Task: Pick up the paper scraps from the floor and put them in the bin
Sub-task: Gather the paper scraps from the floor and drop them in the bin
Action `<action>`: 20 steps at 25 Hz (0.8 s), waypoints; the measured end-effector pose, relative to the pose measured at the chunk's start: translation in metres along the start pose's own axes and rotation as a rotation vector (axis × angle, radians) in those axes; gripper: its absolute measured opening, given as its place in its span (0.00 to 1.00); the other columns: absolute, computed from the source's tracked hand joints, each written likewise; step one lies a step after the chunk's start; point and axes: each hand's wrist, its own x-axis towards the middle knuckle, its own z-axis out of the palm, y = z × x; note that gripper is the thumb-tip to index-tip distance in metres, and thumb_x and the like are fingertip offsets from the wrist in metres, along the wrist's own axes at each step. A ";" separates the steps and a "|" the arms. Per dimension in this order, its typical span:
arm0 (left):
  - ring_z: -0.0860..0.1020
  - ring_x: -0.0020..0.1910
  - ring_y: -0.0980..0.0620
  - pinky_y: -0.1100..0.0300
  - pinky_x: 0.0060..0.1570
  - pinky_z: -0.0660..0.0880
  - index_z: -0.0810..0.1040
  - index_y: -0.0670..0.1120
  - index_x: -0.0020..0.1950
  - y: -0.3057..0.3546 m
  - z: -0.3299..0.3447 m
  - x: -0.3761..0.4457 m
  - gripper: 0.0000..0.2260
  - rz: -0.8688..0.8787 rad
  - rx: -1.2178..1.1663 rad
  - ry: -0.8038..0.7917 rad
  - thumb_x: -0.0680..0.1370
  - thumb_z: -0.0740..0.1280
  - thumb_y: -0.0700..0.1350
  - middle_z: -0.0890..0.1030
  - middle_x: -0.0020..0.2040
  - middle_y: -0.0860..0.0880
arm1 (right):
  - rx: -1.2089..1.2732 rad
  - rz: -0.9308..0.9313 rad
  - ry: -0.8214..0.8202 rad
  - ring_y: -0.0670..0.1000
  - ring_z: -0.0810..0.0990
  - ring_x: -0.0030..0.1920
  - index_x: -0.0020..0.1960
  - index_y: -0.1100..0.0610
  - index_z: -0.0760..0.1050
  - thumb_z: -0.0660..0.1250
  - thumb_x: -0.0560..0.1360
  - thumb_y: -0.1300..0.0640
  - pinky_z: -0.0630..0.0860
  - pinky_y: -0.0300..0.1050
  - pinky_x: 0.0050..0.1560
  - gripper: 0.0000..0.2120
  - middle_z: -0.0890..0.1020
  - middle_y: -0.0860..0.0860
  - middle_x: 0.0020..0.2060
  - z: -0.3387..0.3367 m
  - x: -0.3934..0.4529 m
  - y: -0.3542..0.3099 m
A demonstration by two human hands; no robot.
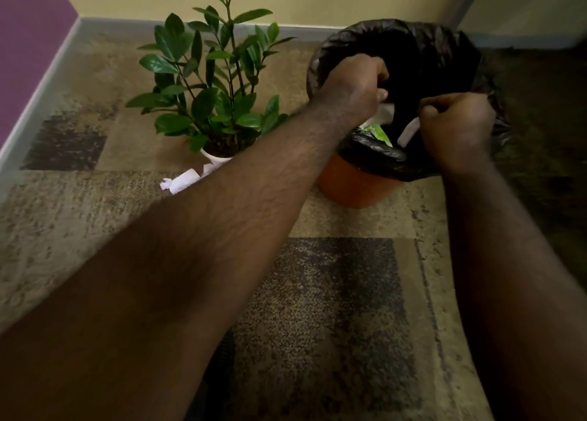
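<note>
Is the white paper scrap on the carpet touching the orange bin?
Apart. In the head view, the paper scrap lies by the plant pot, left of the left forearm, while the orange bin stands on the forearm's other side.

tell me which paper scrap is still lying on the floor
The white paper scrap on the carpet beside the potted plant. The other white pieces are over the bin, at the left hand and right hand.

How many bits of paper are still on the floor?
2: a crumpled scrap on the carpet by the plant pot, and a smaller scrap against that pot. The left arm may hide more.
</note>
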 end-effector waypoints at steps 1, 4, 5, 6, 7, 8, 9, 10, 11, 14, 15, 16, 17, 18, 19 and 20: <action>0.75 0.62 0.51 0.60 0.60 0.72 0.76 0.49 0.64 -0.001 0.000 -0.001 0.15 0.027 -0.003 -0.015 0.77 0.66 0.47 0.78 0.62 0.49 | -0.001 -0.002 -0.016 0.49 0.82 0.53 0.58 0.56 0.82 0.62 0.76 0.59 0.73 0.36 0.52 0.15 0.85 0.54 0.54 0.000 0.000 0.000; 0.70 0.69 0.50 0.60 0.68 0.66 0.71 0.49 0.70 -0.002 -0.008 -0.004 0.18 0.065 -0.049 -0.050 0.80 0.61 0.43 0.73 0.68 0.48 | 0.006 0.018 -0.077 0.49 0.82 0.53 0.60 0.53 0.81 0.61 0.75 0.62 0.78 0.41 0.51 0.17 0.84 0.53 0.56 0.000 0.002 -0.001; 0.69 0.69 0.51 0.60 0.69 0.66 0.71 0.49 0.70 -0.003 -0.013 -0.006 0.18 0.060 -0.086 -0.035 0.79 0.60 0.41 0.73 0.69 0.49 | 0.013 0.031 -0.091 0.49 0.82 0.54 0.61 0.53 0.80 0.62 0.75 0.64 0.80 0.43 0.53 0.18 0.83 0.53 0.57 0.000 0.002 -0.001; 0.70 0.69 0.51 0.60 0.69 0.67 0.72 0.48 0.69 -0.006 -0.020 -0.009 0.19 0.056 -0.138 -0.002 0.79 0.60 0.39 0.73 0.69 0.48 | 0.020 0.037 -0.094 0.49 0.82 0.54 0.60 0.53 0.80 0.63 0.75 0.64 0.80 0.45 0.56 0.17 0.83 0.52 0.57 0.001 0.002 0.000; 0.71 0.67 0.51 0.60 0.68 0.69 0.73 0.47 0.67 -0.010 -0.028 -0.013 0.19 0.055 -0.200 0.045 0.78 0.59 0.36 0.74 0.67 0.48 | 0.030 0.032 -0.086 0.48 0.82 0.54 0.60 0.53 0.80 0.65 0.75 0.62 0.79 0.45 0.57 0.15 0.83 0.52 0.56 0.001 0.001 -0.001; 0.73 0.65 0.51 0.61 0.65 0.72 0.74 0.46 0.65 -0.015 -0.036 -0.020 0.19 0.062 -0.264 0.099 0.77 0.59 0.33 0.75 0.65 0.47 | 0.048 0.017 -0.073 0.47 0.82 0.52 0.59 0.52 0.81 0.66 0.76 0.60 0.80 0.45 0.57 0.13 0.84 0.51 0.54 0.002 0.000 -0.003; 0.74 0.62 0.51 0.63 0.61 0.75 0.76 0.43 0.62 -0.022 -0.045 -0.030 0.18 0.081 -0.319 0.161 0.76 0.58 0.31 0.76 0.63 0.45 | 0.076 -0.005 -0.062 0.46 0.83 0.50 0.57 0.52 0.81 0.68 0.76 0.57 0.80 0.44 0.55 0.11 0.84 0.50 0.51 0.003 -0.002 -0.006; 0.75 0.60 0.50 0.64 0.59 0.76 0.77 0.40 0.59 -0.032 -0.055 -0.042 0.16 0.109 -0.362 0.226 0.75 0.58 0.30 0.77 0.59 0.44 | 0.117 -0.034 -0.057 0.46 0.83 0.48 0.56 0.53 0.82 0.68 0.76 0.54 0.81 0.43 0.51 0.10 0.84 0.50 0.49 0.004 -0.003 -0.011; 0.77 0.56 0.49 0.63 0.56 0.77 0.78 0.38 0.54 -0.043 -0.064 -0.056 0.14 0.139 -0.399 0.284 0.74 0.57 0.30 0.78 0.55 0.42 | 0.179 -0.076 -0.065 0.47 0.84 0.44 0.54 0.53 0.82 0.68 0.76 0.51 0.82 0.41 0.46 0.10 0.85 0.50 0.46 0.005 -0.006 -0.018; 0.77 0.41 0.44 0.60 0.41 0.76 0.77 0.35 0.41 -0.090 -0.091 -0.109 0.10 0.209 -0.410 0.405 0.69 0.56 0.30 0.77 0.41 0.38 | 0.344 -0.312 -0.136 0.50 0.82 0.34 0.47 0.54 0.81 0.64 0.77 0.45 0.80 0.46 0.34 0.14 0.83 0.52 0.36 0.014 -0.020 -0.044; 0.76 0.37 0.44 0.59 0.37 0.74 0.76 0.36 0.38 -0.111 -0.098 -0.128 0.09 0.200 -0.367 0.430 0.68 0.56 0.30 0.76 0.37 0.37 | 0.383 -0.405 -0.159 0.51 0.80 0.31 0.44 0.56 0.81 0.63 0.77 0.45 0.76 0.47 0.31 0.16 0.82 0.52 0.33 0.021 -0.029 -0.054; 0.74 0.35 0.45 0.57 0.36 0.71 0.75 0.36 0.35 -0.133 -0.103 -0.146 0.08 0.161 -0.318 0.450 0.66 0.57 0.30 0.75 0.34 0.37 | 0.434 -0.484 -0.182 0.48 0.77 0.28 0.39 0.58 0.79 0.63 0.78 0.47 0.72 0.45 0.28 0.17 0.79 0.52 0.29 0.031 -0.040 -0.063; 0.73 0.34 0.46 0.57 0.35 0.70 0.74 0.37 0.33 -0.156 -0.105 -0.163 0.07 0.097 -0.276 0.467 0.65 0.57 0.30 0.75 0.32 0.38 | 0.490 -0.554 -0.207 0.44 0.72 0.25 0.35 0.58 0.76 0.63 0.78 0.50 0.67 0.40 0.26 0.17 0.74 0.48 0.26 0.041 -0.055 -0.070; 0.72 0.33 0.46 0.55 0.34 0.69 0.73 0.38 0.33 -0.179 -0.105 -0.178 0.07 0.020 -0.252 0.479 0.65 0.57 0.31 0.74 0.31 0.40 | 0.526 -0.617 -0.240 0.41 0.66 0.24 0.32 0.56 0.72 0.63 0.78 0.53 0.61 0.37 0.26 0.16 0.69 0.46 0.24 0.054 -0.071 -0.075; 0.72 0.32 0.46 0.54 0.33 0.69 0.73 0.40 0.33 -0.202 -0.103 -0.191 0.07 -0.050 -0.242 0.479 0.65 0.57 0.32 0.74 0.31 0.42 | 0.528 -0.666 -0.284 0.40 0.63 0.25 0.31 0.53 0.69 0.63 0.77 0.54 0.59 0.36 0.26 0.17 0.66 0.44 0.24 0.070 -0.086 -0.076; 0.73 0.33 0.48 0.55 0.33 0.70 0.74 0.42 0.34 -0.225 -0.098 -0.201 0.08 -0.112 -0.229 0.466 0.65 0.57 0.33 0.74 0.32 0.43 | 0.492 -0.693 -0.349 0.42 0.63 0.25 0.30 0.52 0.66 0.63 0.77 0.55 0.58 0.38 0.27 0.17 0.64 0.44 0.24 0.090 -0.100 -0.073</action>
